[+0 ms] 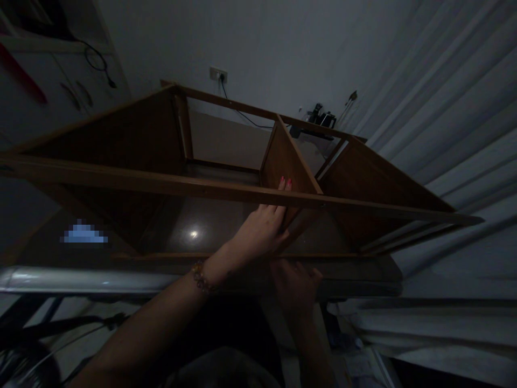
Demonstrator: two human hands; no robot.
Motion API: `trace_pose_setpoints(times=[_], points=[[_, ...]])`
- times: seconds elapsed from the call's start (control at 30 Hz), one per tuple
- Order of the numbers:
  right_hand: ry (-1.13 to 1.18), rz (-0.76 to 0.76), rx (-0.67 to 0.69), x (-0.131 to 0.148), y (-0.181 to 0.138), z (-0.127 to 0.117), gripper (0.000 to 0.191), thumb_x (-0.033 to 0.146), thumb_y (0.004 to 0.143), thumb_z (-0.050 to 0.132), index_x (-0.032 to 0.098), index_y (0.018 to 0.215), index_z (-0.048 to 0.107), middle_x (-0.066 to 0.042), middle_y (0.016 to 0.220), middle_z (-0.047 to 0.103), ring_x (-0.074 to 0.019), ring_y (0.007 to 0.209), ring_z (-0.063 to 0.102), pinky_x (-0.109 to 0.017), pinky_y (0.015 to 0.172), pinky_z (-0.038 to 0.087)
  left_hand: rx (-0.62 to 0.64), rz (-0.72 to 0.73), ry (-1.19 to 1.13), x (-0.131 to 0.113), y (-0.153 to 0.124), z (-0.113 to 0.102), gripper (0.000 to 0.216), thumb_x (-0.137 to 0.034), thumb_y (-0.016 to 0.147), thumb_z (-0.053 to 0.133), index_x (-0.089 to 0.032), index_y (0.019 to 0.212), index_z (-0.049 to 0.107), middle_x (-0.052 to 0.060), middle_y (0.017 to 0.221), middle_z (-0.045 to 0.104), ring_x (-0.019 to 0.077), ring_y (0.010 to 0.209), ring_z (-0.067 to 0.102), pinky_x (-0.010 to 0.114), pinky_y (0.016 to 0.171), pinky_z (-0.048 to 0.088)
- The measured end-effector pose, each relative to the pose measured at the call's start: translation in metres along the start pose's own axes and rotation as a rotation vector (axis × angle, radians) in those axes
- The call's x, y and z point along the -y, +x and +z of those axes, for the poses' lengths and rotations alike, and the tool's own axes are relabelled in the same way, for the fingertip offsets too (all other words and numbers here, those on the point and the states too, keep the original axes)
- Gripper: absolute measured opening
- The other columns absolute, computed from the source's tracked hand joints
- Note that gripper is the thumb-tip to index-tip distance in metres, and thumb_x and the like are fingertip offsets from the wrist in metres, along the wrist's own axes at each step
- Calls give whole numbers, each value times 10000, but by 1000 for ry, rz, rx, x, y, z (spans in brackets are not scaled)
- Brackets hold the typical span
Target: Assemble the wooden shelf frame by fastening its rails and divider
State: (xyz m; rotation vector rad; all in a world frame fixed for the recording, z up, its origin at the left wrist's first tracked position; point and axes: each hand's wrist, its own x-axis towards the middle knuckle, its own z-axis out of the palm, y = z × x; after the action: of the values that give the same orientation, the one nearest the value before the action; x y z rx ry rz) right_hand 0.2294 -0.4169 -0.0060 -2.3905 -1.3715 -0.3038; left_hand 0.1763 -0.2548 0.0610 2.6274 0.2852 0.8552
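A brown wooden shelf frame (161, 184) lies on its side on a table (388, 272). My left hand (264, 223) reaches in behind its near upper rail. The fingers are stretched out and rest against the middle shelf board (288, 153), with the thumb held apart below. A beaded bracelet (201, 277) circles the left wrist. Down by the frame's lower near rail (234, 256) is my right hand (297, 283), its fingers curled. It is dark there, and whatever those fingers hold is hidden.
Behind the frame, a wall carries an outlet (218, 74) with a plugged-in cord. Small black objects (321, 118) stand beyond the frame. Pale curtains (476, 140) hang at right; cabinets (60, 86) are at left. A blurred blue patch (83, 233) lies on the table, with a wheel (28, 361) below.
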Motion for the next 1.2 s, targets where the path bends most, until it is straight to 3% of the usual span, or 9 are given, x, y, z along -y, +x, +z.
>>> trace_pose_setpoints(times=[0.27, 0.73, 0.93, 1.2], points=[[-42, -112, -103, -6, 0, 4, 323, 292, 988, 426, 238, 761, 649, 6, 677, 688, -177, 760, 566, -354, 771, 192, 17, -28, 14, -1, 0, -1, 925, -235, 864, 544, -115, 1509, -108, 197, 1604, 11, 310, 1483, 96, 441, 1123, 394], [-14, -44, 15, -3, 3, 0, 262, 290, 982, 468, 261, 826, 677, 15, 742, 708, -165, 770, 569, -350, 760, 182, 26, -37, 23, -1, 0, 1, 950, -227, 859, 550, -113, 1504, -138, 228, 1594, 38, 341, 1470, 143, 440, 1061, 466], [3, -67, -14, -7, 5, 1, 266, 317, 987, 465, 263, 837, 677, 24, 747, 703, -153, 763, 566, -341, 756, 183, 54, 61, -7, 4, -1, -13, 965, -296, 885, 563, -144, 1504, -162, 199, 1601, 31, 292, 1483, 67, 427, 1151, 361], [-16, -150, -74, -7, 3, 2, 338, 303, 1007, 404, 262, 796, 666, 31, 681, 696, -174, 759, 557, -358, 758, 176, 63, 35, -17, 3, -1, -13, 915, -323, 906, 540, -110, 1509, -115, 209, 1596, 7, 294, 1480, 44, 412, 1158, 350]])
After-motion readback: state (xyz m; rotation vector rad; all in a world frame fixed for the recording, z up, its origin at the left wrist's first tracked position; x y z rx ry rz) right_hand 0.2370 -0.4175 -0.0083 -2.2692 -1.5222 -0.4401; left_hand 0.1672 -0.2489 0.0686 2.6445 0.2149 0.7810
